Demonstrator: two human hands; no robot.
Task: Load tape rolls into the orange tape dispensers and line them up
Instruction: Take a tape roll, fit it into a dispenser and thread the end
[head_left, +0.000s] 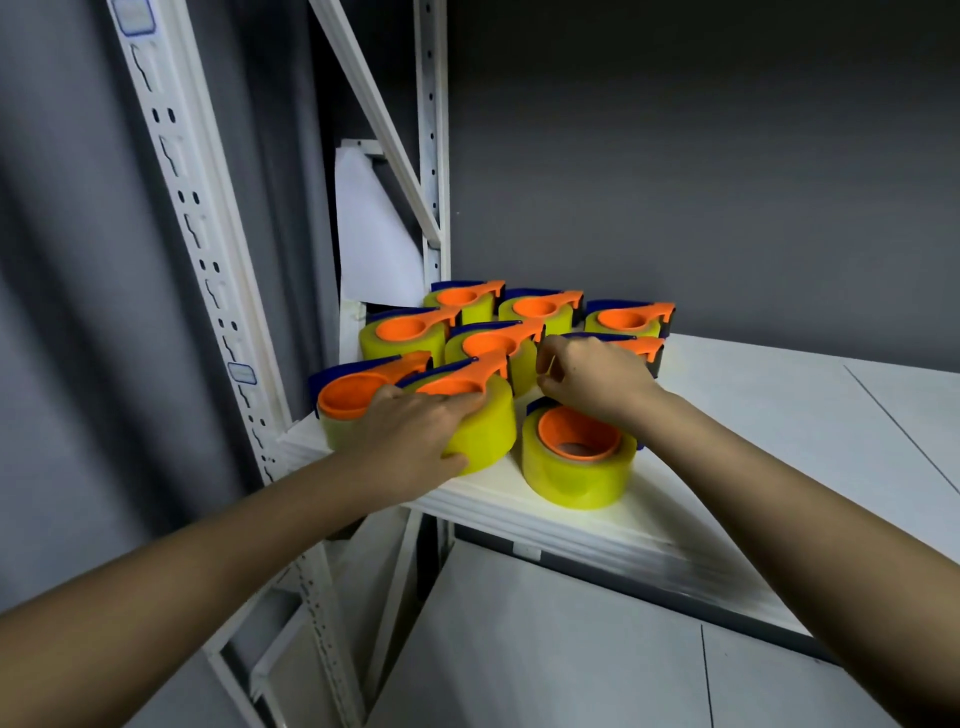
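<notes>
My left hand (415, 431) wraps the glossy yellow tape roll (485, 423) at the white shelf's (571, 525) front edge. My right hand (592, 382), fingers curled, pinches something unclear behind the frontmost dispenser (576, 454). Nine round orange dispensers, all loaded.

Left grip (415, 436) clasping; right grip (592, 384) curled.

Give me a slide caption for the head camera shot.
Left hand grips a loaded dispenser on the white shelf; right hand reaches among others.
</notes>
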